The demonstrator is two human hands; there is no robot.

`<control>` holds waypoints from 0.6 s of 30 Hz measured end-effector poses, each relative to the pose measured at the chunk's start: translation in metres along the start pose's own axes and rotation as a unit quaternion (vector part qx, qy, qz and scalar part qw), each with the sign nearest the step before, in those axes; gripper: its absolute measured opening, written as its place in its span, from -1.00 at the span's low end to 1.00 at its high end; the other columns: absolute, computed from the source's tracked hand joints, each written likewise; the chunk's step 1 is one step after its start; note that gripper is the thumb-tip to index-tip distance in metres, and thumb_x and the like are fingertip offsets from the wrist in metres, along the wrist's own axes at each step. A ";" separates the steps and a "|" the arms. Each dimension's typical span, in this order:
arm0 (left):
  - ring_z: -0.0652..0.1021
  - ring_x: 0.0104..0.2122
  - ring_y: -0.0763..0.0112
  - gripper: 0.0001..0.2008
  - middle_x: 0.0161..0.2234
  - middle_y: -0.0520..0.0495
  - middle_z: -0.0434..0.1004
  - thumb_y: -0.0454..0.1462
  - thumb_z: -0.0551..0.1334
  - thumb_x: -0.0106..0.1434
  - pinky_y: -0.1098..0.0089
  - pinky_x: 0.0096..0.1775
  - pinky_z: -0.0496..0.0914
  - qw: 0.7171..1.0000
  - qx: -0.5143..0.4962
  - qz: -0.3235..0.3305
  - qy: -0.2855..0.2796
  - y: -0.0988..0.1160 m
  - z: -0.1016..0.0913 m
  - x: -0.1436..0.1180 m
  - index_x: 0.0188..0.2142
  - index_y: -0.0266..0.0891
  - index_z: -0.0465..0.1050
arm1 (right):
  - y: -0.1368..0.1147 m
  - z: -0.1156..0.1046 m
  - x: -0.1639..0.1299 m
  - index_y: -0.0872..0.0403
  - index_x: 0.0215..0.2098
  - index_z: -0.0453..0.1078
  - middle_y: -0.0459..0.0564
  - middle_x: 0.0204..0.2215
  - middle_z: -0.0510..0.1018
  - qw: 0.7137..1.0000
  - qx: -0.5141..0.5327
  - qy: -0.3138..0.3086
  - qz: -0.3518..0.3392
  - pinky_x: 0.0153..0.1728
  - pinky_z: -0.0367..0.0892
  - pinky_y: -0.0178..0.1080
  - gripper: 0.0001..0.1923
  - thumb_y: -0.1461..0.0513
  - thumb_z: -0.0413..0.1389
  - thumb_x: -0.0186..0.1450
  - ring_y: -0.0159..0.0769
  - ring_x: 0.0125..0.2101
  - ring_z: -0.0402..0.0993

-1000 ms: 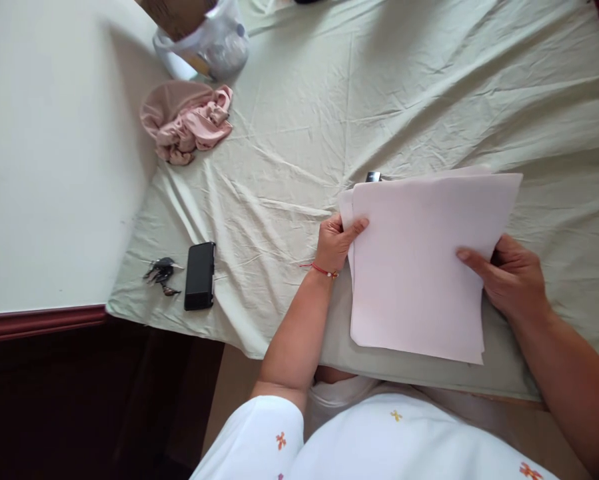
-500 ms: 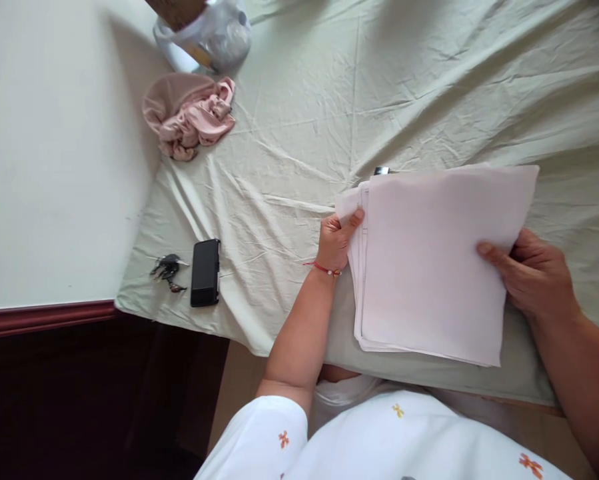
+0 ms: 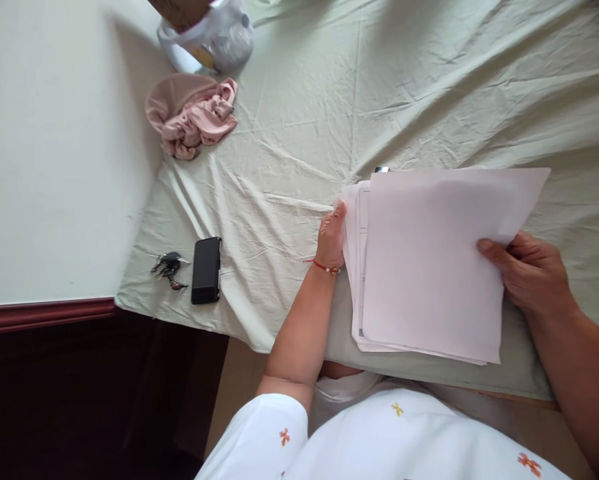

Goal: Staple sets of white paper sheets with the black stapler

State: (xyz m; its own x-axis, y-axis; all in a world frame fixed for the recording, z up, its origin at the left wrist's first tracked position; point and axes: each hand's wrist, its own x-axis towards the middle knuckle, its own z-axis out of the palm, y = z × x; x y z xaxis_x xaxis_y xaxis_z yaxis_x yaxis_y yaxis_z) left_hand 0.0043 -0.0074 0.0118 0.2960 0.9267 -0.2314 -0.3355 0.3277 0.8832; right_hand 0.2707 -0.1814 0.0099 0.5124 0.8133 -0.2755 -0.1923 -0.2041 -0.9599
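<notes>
A loose stack of white paper sheets [image 3: 429,267] is held near the table's front edge, its top sheet blank and shifted to the right. Printed lines show on the sheets fanned out at its left side. My right hand [image 3: 536,270] grips the right edge, thumb on top and fingers behind. At the left edge is my left hand [image 3: 333,233], its thumb along the sheets' border and its other fingers mostly hidden behind the paper. A small dark shiny object [image 3: 382,169] peeks out past the stack's far edge.
A pale green cloth [image 3: 289,147] covers the table. To the left lie a black phone [image 3: 206,270] and a bunch of keys [image 3: 168,267]. Farther back are a crumpled pink cloth [image 3: 194,117] and a plastic bag [image 3: 224,40], close to the white wall [image 3: 54,147].
My left thumb has slid off the top of the sheets to their left border. The top sheet's far right corner has shifted slightly right, and the left edges are fanned a little wider.
</notes>
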 end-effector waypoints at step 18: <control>0.75 -0.25 0.19 -0.54 -0.40 0.00 0.72 0.05 0.66 -0.08 0.24 -0.23 0.65 1.000 0.010 0.012 0.007 0.001 0.002 -0.001 -0.33 -0.17 0.70 | 0.003 -0.004 0.000 -0.04 -0.10 0.72 -0.06 -0.13 0.75 0.998 -0.050 0.033 -0.031 -0.29 0.57 -0.30 -0.56 -0.01 0.53 0.11 -0.37 -0.33 0.58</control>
State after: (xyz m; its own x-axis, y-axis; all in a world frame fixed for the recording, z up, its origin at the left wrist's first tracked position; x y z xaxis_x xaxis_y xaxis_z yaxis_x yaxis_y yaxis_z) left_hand 0.0055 -0.0088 0.0142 0.2748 0.9370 -0.2157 -0.3248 0.3016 0.8964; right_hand 0.2738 -0.1841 0.0063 0.5746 0.7895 -0.2157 -0.0757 -0.2112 -0.9745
